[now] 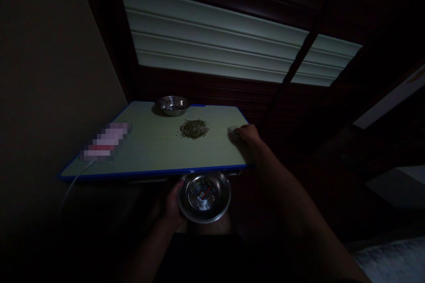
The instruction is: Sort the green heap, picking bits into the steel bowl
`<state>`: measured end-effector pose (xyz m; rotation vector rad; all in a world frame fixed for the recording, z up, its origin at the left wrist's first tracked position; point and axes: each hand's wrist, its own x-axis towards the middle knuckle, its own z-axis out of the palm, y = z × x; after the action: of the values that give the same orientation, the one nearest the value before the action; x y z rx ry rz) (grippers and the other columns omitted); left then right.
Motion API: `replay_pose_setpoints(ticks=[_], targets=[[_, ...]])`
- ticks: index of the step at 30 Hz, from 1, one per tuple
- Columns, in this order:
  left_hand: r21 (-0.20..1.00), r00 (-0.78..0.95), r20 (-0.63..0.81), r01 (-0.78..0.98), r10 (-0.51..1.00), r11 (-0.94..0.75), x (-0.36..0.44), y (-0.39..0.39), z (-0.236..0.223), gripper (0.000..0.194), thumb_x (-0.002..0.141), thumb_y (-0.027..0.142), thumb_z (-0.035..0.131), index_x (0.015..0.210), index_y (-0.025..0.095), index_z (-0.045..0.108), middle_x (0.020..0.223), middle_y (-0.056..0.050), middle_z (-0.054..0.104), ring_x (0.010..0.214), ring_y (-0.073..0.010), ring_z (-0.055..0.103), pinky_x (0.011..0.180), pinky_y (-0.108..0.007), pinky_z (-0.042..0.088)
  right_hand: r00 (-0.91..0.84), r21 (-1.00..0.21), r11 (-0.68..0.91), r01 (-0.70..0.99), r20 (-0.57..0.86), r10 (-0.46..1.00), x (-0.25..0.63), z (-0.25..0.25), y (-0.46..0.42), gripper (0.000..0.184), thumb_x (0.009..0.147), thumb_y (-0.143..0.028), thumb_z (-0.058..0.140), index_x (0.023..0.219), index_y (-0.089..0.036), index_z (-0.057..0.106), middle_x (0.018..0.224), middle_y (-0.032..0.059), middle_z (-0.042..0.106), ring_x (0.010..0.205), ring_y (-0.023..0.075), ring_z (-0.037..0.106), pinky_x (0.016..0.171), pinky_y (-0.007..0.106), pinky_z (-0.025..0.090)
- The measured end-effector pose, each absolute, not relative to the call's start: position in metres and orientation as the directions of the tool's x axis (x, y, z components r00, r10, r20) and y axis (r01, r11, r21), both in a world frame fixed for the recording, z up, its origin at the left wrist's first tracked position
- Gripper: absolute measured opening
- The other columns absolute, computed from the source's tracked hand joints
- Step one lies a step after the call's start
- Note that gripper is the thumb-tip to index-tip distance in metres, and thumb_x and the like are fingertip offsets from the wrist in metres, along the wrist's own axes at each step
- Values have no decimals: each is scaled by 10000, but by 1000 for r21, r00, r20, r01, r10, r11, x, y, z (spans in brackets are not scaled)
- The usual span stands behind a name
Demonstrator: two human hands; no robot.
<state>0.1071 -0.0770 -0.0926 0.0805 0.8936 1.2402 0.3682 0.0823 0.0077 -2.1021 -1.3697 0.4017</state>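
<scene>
Head view: left hand [173, 203] grasps near steel bowl [219, 212] by left side, just below table [156, 146] front edge. Right hand [248, 134] pinches small white item [232, 129], tabletop's right side. Step looks like working at grain pile [194, 129]; next move probably calls for white item leftward, bowl steady. Bowl round, mouth up, no long axis; white item points left, axis roughly sideways.

Glossy metal near bowl [223, 199], shiny metal far bowl [174, 112], smooth tabletop [153, 143]
</scene>
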Motion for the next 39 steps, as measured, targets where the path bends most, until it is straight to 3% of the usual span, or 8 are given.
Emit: replay_pose_setpoints(ticks=[4,10,15,21,25,28,31,39], targets=[[519,33,-551,-769,834,374,107,-76,-93,183,807,240,578,789,126,721,720,-78,753,707,-222,701,741,-342,553,457,-924,-233,302,-74,886,371,16,74,165,678,-211,660,563,-164,552,469,-25,519,420,80,427,407,213,298],[535,27,-524,-767,851,354,107,-76,-96,160,772,255,611,759,142,723,686,-56,743,718,-228,700,797,-359,546,426,-968,-206,146,-127,896,391,25,59,137,752,-197,613,638,-168,543,462,-31,524,378,73,409,368,209,258],[534,31,-512,-772,858,346,106,-76,-96,152,759,250,621,751,140,725,691,-59,744,689,-222,691,760,-350,546,397,-953,-217,210,-120,910,392,17,55,186,746,-216,642,601,-160,541,458,-30,519,365,62,372,375,215,254],[519,41,-538,-771,842,369,107,-75,-94,185,791,247,585,751,137,728,674,-61,739,686,-214,691,687,-319,546,211,-954,-117,275,-59,976,361,12,64,118,644,-193,699,665,-168,585,494,-51,529,417,64,412,416,193,290],[517,15,-547,-780,837,352,107,-74,-97,188,790,241,586,745,125,727,686,-65,744,667,-197,685,672,-302,543,204,-913,-114,391,-35,978,332,8,78,84,605,-134,616,591,-180,547,480,-50,515,435,81,415,449,215,307],[521,14,-549,-776,836,355,107,-74,-98,170,773,246,605,730,129,722,670,-59,739,645,-192,677,669,-305,543,201,-890,7,455,111,973,315,-2,86,27,603,-170,562,580,-184,565,513,-39,536,499,103,453,505,232,348],[524,35,-536,-769,844,365,107,-75,-98,151,749,260,634,738,138,724,683,-62,745,655,-204,682,665,-316,545,167,-869,176,462,280,945,309,-14,88,83,624,-248,546,612,-182,594,579,-30,571,584,118,496,557,232,375],[533,13,-518,-777,856,334,107,-76,-98,168,757,263,627,749,131,730,701,-66,744,666,-197,676,692,-308,536,72,-737,306,603,432,899,310,-21,82,120,677,-252,521,694,-184,619,663,-9,618,663,139,551,650,262,407]])
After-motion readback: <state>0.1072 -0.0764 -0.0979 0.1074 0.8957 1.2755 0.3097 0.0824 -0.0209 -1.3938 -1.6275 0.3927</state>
